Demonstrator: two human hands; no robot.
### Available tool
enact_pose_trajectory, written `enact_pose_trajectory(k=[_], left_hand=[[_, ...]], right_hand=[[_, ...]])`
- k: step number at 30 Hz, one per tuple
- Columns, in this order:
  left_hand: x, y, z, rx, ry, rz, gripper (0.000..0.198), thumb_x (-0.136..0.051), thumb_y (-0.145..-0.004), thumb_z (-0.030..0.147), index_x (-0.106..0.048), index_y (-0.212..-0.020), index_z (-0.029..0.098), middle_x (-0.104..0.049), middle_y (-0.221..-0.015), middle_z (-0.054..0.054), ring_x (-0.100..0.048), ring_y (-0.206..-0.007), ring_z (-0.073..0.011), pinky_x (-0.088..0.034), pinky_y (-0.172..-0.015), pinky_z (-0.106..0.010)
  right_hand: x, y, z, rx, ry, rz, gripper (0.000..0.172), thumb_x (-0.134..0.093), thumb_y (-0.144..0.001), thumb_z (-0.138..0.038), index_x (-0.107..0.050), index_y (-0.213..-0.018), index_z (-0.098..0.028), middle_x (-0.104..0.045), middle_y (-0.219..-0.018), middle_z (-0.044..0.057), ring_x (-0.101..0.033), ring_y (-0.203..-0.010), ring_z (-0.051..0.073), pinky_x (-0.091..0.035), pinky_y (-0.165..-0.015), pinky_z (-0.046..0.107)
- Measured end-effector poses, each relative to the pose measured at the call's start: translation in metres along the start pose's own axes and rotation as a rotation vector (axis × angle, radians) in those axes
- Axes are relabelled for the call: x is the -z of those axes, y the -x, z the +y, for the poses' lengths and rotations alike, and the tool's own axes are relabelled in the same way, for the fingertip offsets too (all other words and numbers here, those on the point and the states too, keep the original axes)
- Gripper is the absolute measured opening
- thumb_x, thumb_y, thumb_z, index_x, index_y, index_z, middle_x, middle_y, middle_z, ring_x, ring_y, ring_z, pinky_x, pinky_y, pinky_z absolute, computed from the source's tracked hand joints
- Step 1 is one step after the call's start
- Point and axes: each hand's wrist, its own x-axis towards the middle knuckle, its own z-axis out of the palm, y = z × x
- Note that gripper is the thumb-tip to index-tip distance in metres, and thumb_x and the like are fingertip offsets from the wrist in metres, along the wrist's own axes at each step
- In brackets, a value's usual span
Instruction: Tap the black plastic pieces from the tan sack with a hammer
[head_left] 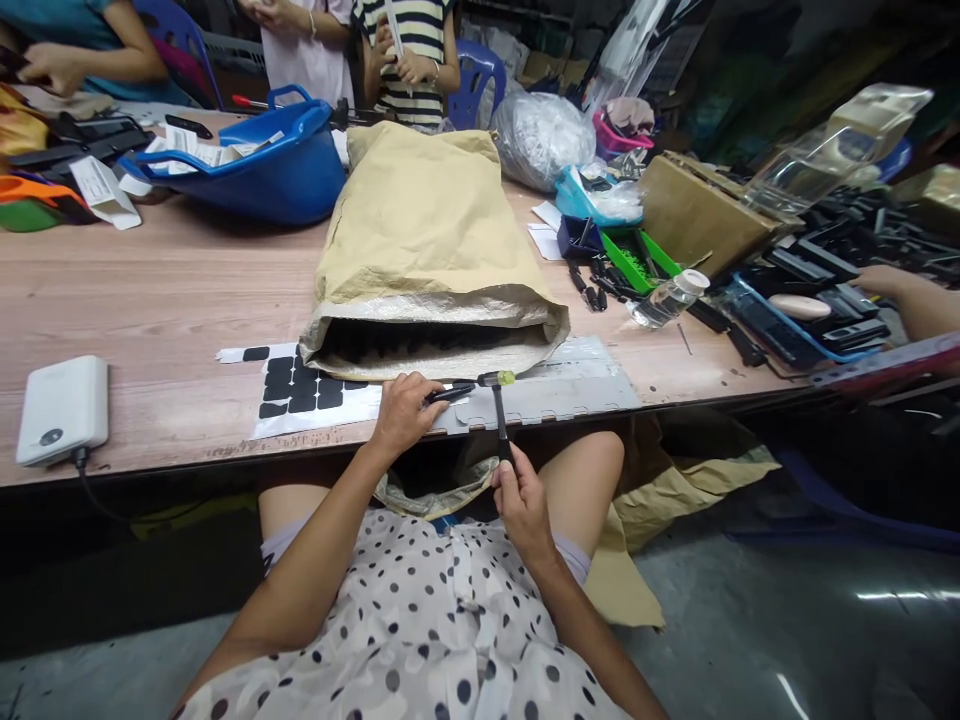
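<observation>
My right hand [523, 497] is wrapped round the dark handle of a small hammer [501, 400], whose head has a yellow-green end. At the table's front edge my left hand [405, 408] is closed on a slim black piece [450, 393] whose exact kind I cannot make out. The hammer head is right beside the tip of that piece. Beneath them lies a grey board [570, 385]. To the left is a white sheet with black rounded stickers [304, 388]. Behind my hands a brown paper sack [427, 220] lies with its mouth toward me, dark contents inside.
A white power bank [64, 410] stands at left, a blue basin [262, 170] behind it. At right are a green tray [637, 258], a bottle [670, 298] and a blue tray [795, 330] of black parts. Another open sack [442, 495] hangs below the edge. Other people sit opposite.
</observation>
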Motion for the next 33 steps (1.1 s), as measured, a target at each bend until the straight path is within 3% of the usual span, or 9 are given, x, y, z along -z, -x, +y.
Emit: enact_pose_trajectory(k=[2, 5, 9, 18, 24, 27, 29, 31, 33], left_hand=[[0.0, -0.002, 0.001, 0.029, 0.036, -0.006, 0.013, -0.071, -0.083, 0.029, -0.076, -0.095, 0.026, -0.068, -0.087, -0.003, -0.06, -0.091, -0.0237, -0.043, -0.083, -0.037], [0.001, -0.004, 0.002, 0.066, 0.074, -0.004, 0.013, -0.072, -0.08, 0.028, -0.076, -0.093, 0.028, -0.069, -0.086, -0.002, -0.06, -0.091, -0.023, -0.044, -0.084, -0.037], [0.001, -0.005, 0.005, 0.109, 0.095, -0.013, 0.014, -0.072, -0.079, 0.026, -0.076, -0.092, 0.028, -0.069, -0.087, -0.001, -0.061, -0.093, -0.0231, -0.043, -0.085, -0.038], [-0.002, -0.004, 0.004, 0.097, 0.096, 0.006, 0.013, -0.074, -0.079, 0.025, -0.075, -0.091, 0.028, -0.069, -0.087, -0.001, -0.061, -0.093, -0.0221, -0.044, -0.085, -0.037], [-0.001, -0.005, 0.004, 0.099, 0.103, 0.013, 0.011, -0.073, -0.079, 0.025, -0.075, -0.09, 0.026, -0.069, -0.086, -0.001, -0.061, -0.09, -0.0222, -0.045, -0.085, -0.037], [-0.001, -0.004, 0.006, 0.104, 0.102, 0.012, 0.013, -0.074, -0.078, 0.025, -0.075, -0.091, 0.027, -0.07, -0.088, -0.001, -0.062, -0.092, -0.0228, -0.045, -0.086, -0.038], [-0.001, -0.003, 0.008, 0.106, 0.093, 0.015, 0.014, -0.074, -0.078, 0.025, -0.075, -0.091, 0.026, -0.07, -0.089, -0.002, -0.062, -0.093, -0.0233, -0.045, -0.086, -0.038], [-0.001, -0.002, 0.009, 0.111, 0.082, 0.021, 0.013, -0.073, -0.078, 0.024, -0.074, -0.091, 0.026, -0.07, -0.091, -0.002, -0.062, -0.094, -0.0236, -0.045, -0.086, -0.037], [-0.002, -0.001, 0.008, 0.108, 0.072, 0.026, 0.013, -0.072, -0.079, 0.025, -0.073, -0.091, 0.025, -0.069, -0.091, -0.002, -0.061, -0.094, -0.0236, -0.045, -0.087, -0.037]], right_hand=[[0.001, 0.002, -0.002, 0.123, 0.147, 0.01, 0.044, -0.052, -0.097, -0.039, -0.06, -0.136, -0.019, -0.073, -0.089, 0.005, -0.069, -0.075, 0.018, -0.059, -0.065, 0.029], [-0.002, 0.003, -0.008, 0.302, 0.313, 0.017, 0.044, -0.05, -0.099, -0.034, -0.058, -0.141, -0.022, -0.073, -0.12, 0.009, -0.071, -0.106, 0.023, -0.06, -0.09, 0.037], [-0.005, 0.002, -0.013, 0.452, 0.418, 0.034, 0.043, -0.048, -0.1, -0.028, -0.059, -0.142, -0.024, -0.069, -0.133, 0.008, -0.066, -0.121, 0.023, -0.056, -0.102, 0.038], [-0.005, 0.004, -0.016, 0.419, 0.408, 0.002, 0.044, -0.049, -0.1, -0.027, -0.059, -0.142, -0.023, -0.069, -0.134, 0.007, -0.066, -0.124, 0.023, -0.055, -0.105, 0.039], [-0.01, 0.008, -0.018, 0.28, 0.266, -0.056, 0.039, -0.055, -0.096, -0.03, -0.067, -0.133, -0.027, -0.069, -0.133, 0.006, -0.064, -0.125, 0.026, -0.05, -0.11, 0.047], [-0.01, 0.007, -0.015, 0.188, 0.173, -0.017, 0.039, -0.06, -0.093, -0.035, -0.067, -0.13, -0.026, -0.071, -0.126, 0.007, -0.067, -0.115, 0.025, -0.056, -0.101, 0.044], [-0.008, 0.004, -0.015, 0.083, 0.055, -0.002, 0.042, -0.061, -0.092, -0.039, -0.064, -0.132, -0.026, -0.075, -0.105, 0.006, -0.071, -0.085, 0.02, -0.062, -0.074, 0.034], [-0.008, -0.001, -0.016, -0.048, -0.098, -0.005, 0.046, -0.063, -0.091, -0.043, -0.061, -0.132, -0.025, -0.071, -0.081, 0.0, -0.058, -0.052, 0.012, -0.051, -0.046, 0.024], [-0.007, -0.008, -0.017, -0.164, -0.245, -0.009, 0.046, -0.067, -0.087, -0.048, -0.061, -0.125, -0.023, -0.064, -0.069, -0.005, -0.044, -0.038, 0.008, -0.038, -0.034, 0.02]])
